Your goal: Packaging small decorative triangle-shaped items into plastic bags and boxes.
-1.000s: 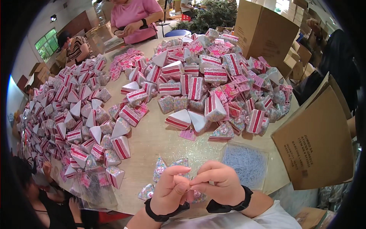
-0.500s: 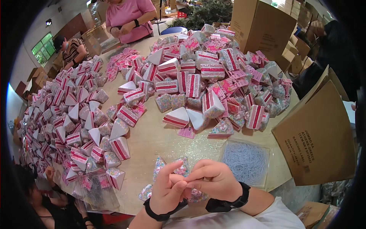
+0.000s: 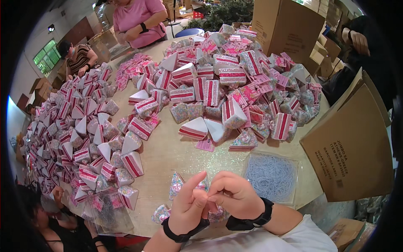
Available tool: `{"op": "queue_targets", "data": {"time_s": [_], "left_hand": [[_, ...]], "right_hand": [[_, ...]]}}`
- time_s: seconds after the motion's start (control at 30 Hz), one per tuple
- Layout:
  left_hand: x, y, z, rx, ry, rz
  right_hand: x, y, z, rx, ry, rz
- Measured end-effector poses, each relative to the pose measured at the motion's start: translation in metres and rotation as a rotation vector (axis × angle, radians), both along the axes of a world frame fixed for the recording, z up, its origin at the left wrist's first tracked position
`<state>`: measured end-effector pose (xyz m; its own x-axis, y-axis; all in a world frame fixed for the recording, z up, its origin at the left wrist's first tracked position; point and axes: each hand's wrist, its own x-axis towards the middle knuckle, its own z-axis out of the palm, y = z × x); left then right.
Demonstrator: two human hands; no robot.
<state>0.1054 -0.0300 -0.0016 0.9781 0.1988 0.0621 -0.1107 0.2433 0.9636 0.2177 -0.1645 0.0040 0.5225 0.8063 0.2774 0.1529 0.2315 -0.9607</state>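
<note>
From my remote seat, at the left of the frame I see the heap of cake slices lying as it lay a second ago, with a clear tray at its foot. At lower centre, a few sprinkled slices rest on the table just beyond and beside the hands, also unmoved. The left hand has changed: its forefinger now points up more steeply, apart from the thumb, which bends toward the other hand; whether it grips anything I cannot tell. The right hand has its knuckles arched higher, thumb and forefinger together where the two hands meet; anything thin pinched there is too small for me to make out. I judge this a small change of grip, with the fingers' fine work unfinished. Right of the hands, the pale blue strings lie in their tray, untouched, beside the cardboard box at the right.
</note>
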Motion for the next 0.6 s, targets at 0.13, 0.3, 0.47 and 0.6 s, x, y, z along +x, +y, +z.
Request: {"op": "queue_targets", "data": {"time_s": [0.13,0.3,0.47,0.6], "left_hand": [[0.001,0.0,0.002,0.021,0.008,-0.03],[0.0,-0.002,0.007,-0.066,0.015,-0.017],[0.003,0.011,0.016,0.623,-0.004,-0.003],[-0.006,0.024,0.016,1.088,0.048,-0.033]], "right_hand": [[-0.003,-0.001,-0.003,-0.041,0.186,0.071],[-0.004,0.0,-0.011,0.059,0.312,0.089],[-0.002,-0.001,-0.004,0.207,0.643,0.005],[0.03,-0.029,0.005,0.402,0.778,-0.013]]}}
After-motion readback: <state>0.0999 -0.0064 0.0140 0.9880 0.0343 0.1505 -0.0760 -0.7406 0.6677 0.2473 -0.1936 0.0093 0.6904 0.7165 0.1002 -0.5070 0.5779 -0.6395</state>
